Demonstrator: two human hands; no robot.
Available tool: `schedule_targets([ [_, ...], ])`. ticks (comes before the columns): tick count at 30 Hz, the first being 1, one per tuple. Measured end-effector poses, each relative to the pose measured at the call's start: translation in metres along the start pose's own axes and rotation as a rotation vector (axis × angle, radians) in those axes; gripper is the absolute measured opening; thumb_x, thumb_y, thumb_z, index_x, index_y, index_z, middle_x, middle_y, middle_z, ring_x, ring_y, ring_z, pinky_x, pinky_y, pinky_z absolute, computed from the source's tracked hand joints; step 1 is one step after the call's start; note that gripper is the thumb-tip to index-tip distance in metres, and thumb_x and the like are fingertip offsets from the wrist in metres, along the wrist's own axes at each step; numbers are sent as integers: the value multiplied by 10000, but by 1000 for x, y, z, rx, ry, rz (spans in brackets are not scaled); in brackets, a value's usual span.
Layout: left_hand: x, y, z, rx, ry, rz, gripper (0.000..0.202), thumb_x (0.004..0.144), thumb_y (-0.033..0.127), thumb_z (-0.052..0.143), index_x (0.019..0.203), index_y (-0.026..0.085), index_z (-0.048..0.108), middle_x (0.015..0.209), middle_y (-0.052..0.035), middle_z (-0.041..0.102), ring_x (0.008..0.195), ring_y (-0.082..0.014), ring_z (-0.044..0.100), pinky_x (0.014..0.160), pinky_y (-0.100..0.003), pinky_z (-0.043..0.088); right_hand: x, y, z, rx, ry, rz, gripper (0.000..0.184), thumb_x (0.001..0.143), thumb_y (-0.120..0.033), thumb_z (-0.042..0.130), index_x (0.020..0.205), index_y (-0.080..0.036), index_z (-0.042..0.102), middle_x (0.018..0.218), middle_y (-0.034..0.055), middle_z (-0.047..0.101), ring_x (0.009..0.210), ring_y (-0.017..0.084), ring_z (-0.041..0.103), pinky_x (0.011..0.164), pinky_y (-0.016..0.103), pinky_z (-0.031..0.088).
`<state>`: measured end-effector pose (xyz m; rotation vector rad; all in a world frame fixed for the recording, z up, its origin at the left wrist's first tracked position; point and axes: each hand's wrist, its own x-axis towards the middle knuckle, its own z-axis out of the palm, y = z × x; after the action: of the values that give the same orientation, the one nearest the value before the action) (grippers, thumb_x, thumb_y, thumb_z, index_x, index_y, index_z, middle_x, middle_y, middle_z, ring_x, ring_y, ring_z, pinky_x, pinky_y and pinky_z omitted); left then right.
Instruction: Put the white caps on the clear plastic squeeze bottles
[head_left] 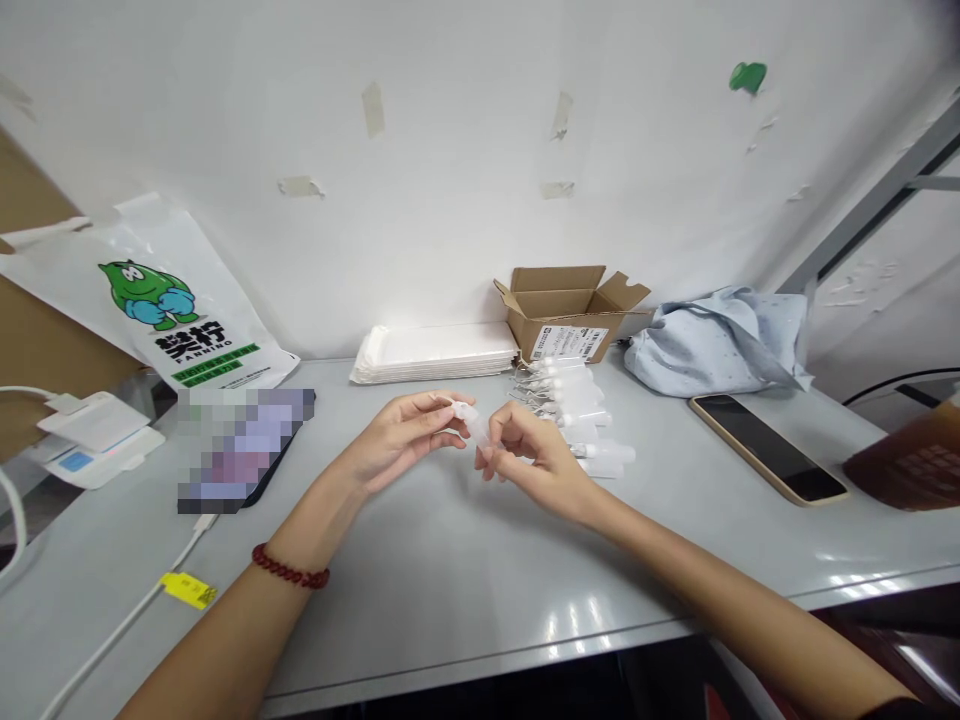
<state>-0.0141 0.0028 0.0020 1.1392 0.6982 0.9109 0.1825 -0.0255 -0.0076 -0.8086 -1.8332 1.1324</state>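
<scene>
Far to the left of the open brown cardboard box (pixel 551 340), a flat white plastic device with a small blue patch (pixel 97 440) sits on the smooth grey table (pixel 450 590). Next, also well left of the box, a white plastic bag with a green cartoon figure (pixel 176 300) leans back. Nearer the person than the bag, a white cable with a yellow tag (pixel 189 590) runs to a dark phone with a pixelated screen (pixel 247 455).

In front of the box and to its left, the left hand (pixel 412 435), with a dark red braided bracelet (pixel 290 570) at its wrist, closes its thumb and fingers on the upper end of a small translucent white plastic tube (pixel 474 425). Behind, a stack of flat white packets (pixel 442 350) reaches the box's left side. The right hand (pixel 532 455) pinches the tube's lower end, nearer the person than the box.

Just before the box lies a row of similar translucent white tubes (pixel 577 412). Right of it are a pale blue cloth bag (pixel 712 340), a black-screened phone in a beige case (pixel 769 450) and, farthest, a reddish-brown container (pixel 904 462).
</scene>
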Motion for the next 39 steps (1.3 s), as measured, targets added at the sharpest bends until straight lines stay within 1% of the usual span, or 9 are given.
schedule_targets([
  [4, -3, 4, -2, 178, -4, 13, 198, 786, 303, 663, 939, 194, 726, 833, -45, 663, 770, -162, 597, 815, -340, 470, 3, -5, -3, 215, -34, 117, 112, 810, -169, 474, 787, -214, 373, 564, -70, 495, 504, 89, 466, 523, 232, 383],
  [9, -1, -1, 0, 338, 12, 39, 237, 794, 360, 645, 935, 185, 720, 774, -40, 662, 739, -172, 610, 797, -354, 479, 8, -6, -3, 451, 35, 236, 87, 771, -178, 433, 785, -222, 359, 507, -104, 325, 454, 80, 330, 453, 206, 336],
  [18, 0, -4, 6, 431, 108, 97, 290, 780, 361, 648, 1022, 209, 697, 940, -53, 689, 869, -206, 632, 840, -343, 474, 12, 6, -6, 788, 18, 445, 160, 788, -283, 509, 833, -237, 363, 533, -104, 301, 413, 64, 257, 425, 186, 306],
  [21, -1, -4, 8, 388, 125, 99, 304, 781, 365, 642, 1025, 194, 698, 953, -66, 690, 883, -215, 627, 851, -354, 468, 13, 6, -7, 824, 6, 447, 170, 784, -287, 524, 830, -238, 368, 530, -104, 285, 410, 64, 240, 422, 180, 293],
  [25, 0, -4, 12, 444, 173, 95, 289, 796, 405, 619, 940, 172, 708, 771, -47, 675, 789, -197, 623, 811, -348, 476, 13, 5, -8, 847, -15, 462, 168, 787, -287, 520, 817, -239, 361, 526, -105, 263, 409, 63, 214, 418, 172, 277],
  [29, 1, -5, 14, 404, 141, 82, 258, 789, 410, 625, 823, 162, 686, 680, -27, 638, 679, -174, 606, 717, -332, 496, 12, 4, -9, 872, -41, 458, 172, 804, -292, 509, 784, -234, 348, 529, -105, 224, 413, 62, 185, 411, 165, 259],
  [32, 1, -4, 14, 442, 131, 98, 242, 779, 389, 639, 871, 171, 689, 736, -34, 659, 704, -178, 617, 714, -326, 502, 11, 3, -9, 888, -58, 465, 204, 833, -312, 508, 761, -229, 335, 535, -103, 216, 417, 59, 175, 405, 161, 249],
  [35, -1, -1, 15, 520, 181, 158, 234, 744, 362, 672, 904, 192, 696, 854, -45, 682, 782, -192, 624, 748, -326, 501, 11, 1, -9, 886, -60, 481, 245, 852, -350, 525, 762, -226, 334, 545, -103, 230, 421, 52, 169, 402, 154, 243],
  [39, -3, 4, 17, 540, 217, 201, 243, 698, 347, 709, 885, 191, 709, 876, -49, 694, 824, -210, 627, 790, -340, 494, 10, 0, -9, 861, -56, 486, 275, 848, -392, 551, 772, -222, 348, 555, -102, 257, 414, 43, 175, 390, 147, 231],
])
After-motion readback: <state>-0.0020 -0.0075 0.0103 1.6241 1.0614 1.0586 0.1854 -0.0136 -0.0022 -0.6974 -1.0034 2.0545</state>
